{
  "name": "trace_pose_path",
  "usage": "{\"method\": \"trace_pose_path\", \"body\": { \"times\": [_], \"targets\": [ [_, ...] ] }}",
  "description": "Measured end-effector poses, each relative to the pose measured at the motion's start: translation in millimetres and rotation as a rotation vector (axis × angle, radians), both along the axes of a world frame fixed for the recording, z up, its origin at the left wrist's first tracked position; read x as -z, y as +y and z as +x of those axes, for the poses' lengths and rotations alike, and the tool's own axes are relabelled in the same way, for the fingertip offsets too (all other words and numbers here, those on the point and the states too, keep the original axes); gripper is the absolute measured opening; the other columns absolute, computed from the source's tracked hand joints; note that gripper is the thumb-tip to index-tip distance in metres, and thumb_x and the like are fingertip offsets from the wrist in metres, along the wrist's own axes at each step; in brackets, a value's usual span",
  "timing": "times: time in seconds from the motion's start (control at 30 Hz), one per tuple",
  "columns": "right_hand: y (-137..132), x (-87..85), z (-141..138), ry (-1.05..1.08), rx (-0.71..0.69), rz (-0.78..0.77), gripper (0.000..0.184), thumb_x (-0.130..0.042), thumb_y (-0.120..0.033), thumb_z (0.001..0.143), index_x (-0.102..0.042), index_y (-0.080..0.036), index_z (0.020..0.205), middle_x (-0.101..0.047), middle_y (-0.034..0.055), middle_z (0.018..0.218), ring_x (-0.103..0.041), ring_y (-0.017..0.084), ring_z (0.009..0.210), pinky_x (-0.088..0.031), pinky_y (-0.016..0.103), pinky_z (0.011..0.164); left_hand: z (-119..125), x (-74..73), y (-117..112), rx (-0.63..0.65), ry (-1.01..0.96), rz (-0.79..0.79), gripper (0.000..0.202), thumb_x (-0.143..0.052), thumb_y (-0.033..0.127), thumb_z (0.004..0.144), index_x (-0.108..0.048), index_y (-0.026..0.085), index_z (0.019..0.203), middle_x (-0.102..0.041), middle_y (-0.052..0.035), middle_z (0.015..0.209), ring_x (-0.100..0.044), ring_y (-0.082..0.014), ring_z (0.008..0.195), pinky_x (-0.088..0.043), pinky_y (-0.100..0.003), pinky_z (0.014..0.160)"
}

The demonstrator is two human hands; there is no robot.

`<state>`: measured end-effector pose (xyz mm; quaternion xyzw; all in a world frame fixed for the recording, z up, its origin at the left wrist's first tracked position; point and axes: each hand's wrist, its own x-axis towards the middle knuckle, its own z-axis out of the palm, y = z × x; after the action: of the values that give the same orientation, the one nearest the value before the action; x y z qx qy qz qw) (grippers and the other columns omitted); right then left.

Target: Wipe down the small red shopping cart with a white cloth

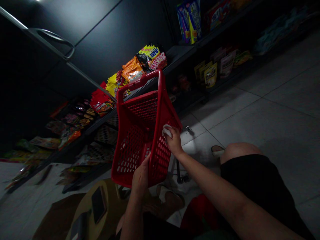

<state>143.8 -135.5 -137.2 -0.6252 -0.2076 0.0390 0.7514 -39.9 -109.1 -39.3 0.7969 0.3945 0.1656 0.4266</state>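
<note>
Dim shelving [178, 53] with snack packets [133, 69] runs behind the red basket [155, 133], which I watch from afar in the middle of my view. My left hand [140, 178] is clamped on the basket's near right edge, fingers partly hidden; my right hand [174, 137] pinches a white cloth [167, 130] against its right outer wall (a dark phone [98, 204] lies to the basket's near left).

By the look of it, this was a shop. Dark shelves [180, 53] slanted from nine o'clock up past one, stocked with rows of bright packets [133, 69] at eleven, tall boxes [193, 22] at one and pouches [210, 75] at two. A shopping basket [155, 131] showed mid-dial, with floor tiles [275, 113] at three.
</note>
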Motion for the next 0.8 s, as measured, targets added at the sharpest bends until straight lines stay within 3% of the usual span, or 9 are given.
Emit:
{"method": "trace_pose_path", "body": {
  "times": [0.13,0.2,0.27,0.43,0.57,0.7,0.8],
  "targets": [
    [-28.1,11.5,-55.8,-0.180,-0.208,0.069,0.042,-0.060,-0.028,0.083,-0.060,-0.027,0.125,-0.047,0.0085,0.133,-0.045,0.027,0.126,-0.038,0.048,0.107,2.7,-3.4,-2.2,0.080,0.030,0.099,0.054,-0.034,0.056,0.098,-0.059,0.026,0.136,-0.062,-0.0027,0.137,-0.051,-0.0232,0.134,-0.034,-0.039,0.116],
    [-33.1,14.5,-63.3,-0.250,-0.283,0.090,0.040,-0.061,-0.032,0.083,-0.061,-0.028,0.123,-0.047,0.0080,0.132,-0.046,0.027,0.126,-0.040,0.048,0.105,0.2,-3.0,-1.2,0.082,0.037,0.111,0.053,-0.035,0.054,0.098,-0.060,0.026,0.135,-0.062,-0.0027,0.137,-0.051,-0.0228,0.134,-0.036,-0.039,0.115],
    [-25.8,11.4,-46.3,-0.270,-0.256,0.092,0.035,-0.060,-0.034,0.086,-0.064,-0.029,0.121,-0.048,0.0074,0.131,-0.046,0.026,0.126,-0.039,0.047,0.106,-3.1,-1.5,0.1,0.054,0.041,0.117,0.052,-0.036,0.053,0.098,-0.062,0.025,0.132,-0.063,-0.0027,0.136,-0.051,-0.0227,0.134,-0.036,-0.039,0.115],
    [20.5,-11.7,46.0,-0.144,-0.009,0.117,0.030,-0.057,-0.025,0.087,-0.068,-0.025,0.115,-0.056,0.0074,0.122,-0.050,0.022,0.118,-0.038,0.042,0.106,-5.9,0.7,0.0,0.031,0.068,0.102,0.052,-0.037,0.054,0.097,-0.064,0.025,0.130,-0.062,-0.0032,0.137,-0.049,-0.0224,0.136,-0.031,-0.038,0.118],
    [41.3,-14.5,103.4,-0.015,0.113,0.070,0.033,-0.054,-0.021,0.083,-0.070,-0.020,0.112,-0.062,0.0083,0.116,-0.054,0.021,0.113,-0.040,0.039,0.104,-5.3,-1.0,-2.7,0.036,0.059,0.126,0.051,-0.039,0.053,0.097,-0.064,0.024,0.131,-0.061,-0.0043,0.138,-0.048,-0.0234,0.136,-0.029,-0.040,0.119],
    [35.7,-25.4,108.1,0.047,0.107,0.042,0.032,-0.049,-0.028,0.088,-0.071,-0.020,0.110,-0.067,0.0072,0.113,-0.055,0.022,0.113,-0.040,0.042,0.104,-6.2,-0.1,-3.3,0.036,0.056,0.146,0.048,-0.041,0.052,0.096,-0.065,0.026,0.130,-0.063,-0.0033,0.136,-0.050,-0.0241,0.134,-0.032,-0.041,0.117],
    [28.5,-48.9,85.8,-0.142,0.046,0.128,0.039,-0.039,-0.031,0.097,-0.063,-0.024,0.127,-0.057,0.0065,0.134,-0.047,0.019,0.128,-0.034,0.039,0.112,-6.4,1.1,-3.3,0.018,0.059,0.134,0.048,-0.041,0.052,0.096,-0.065,0.026,0.129,-0.062,-0.0028,0.137,-0.050,-0.0239,0.135,-0.033,-0.041,0.117]
  ]
}}
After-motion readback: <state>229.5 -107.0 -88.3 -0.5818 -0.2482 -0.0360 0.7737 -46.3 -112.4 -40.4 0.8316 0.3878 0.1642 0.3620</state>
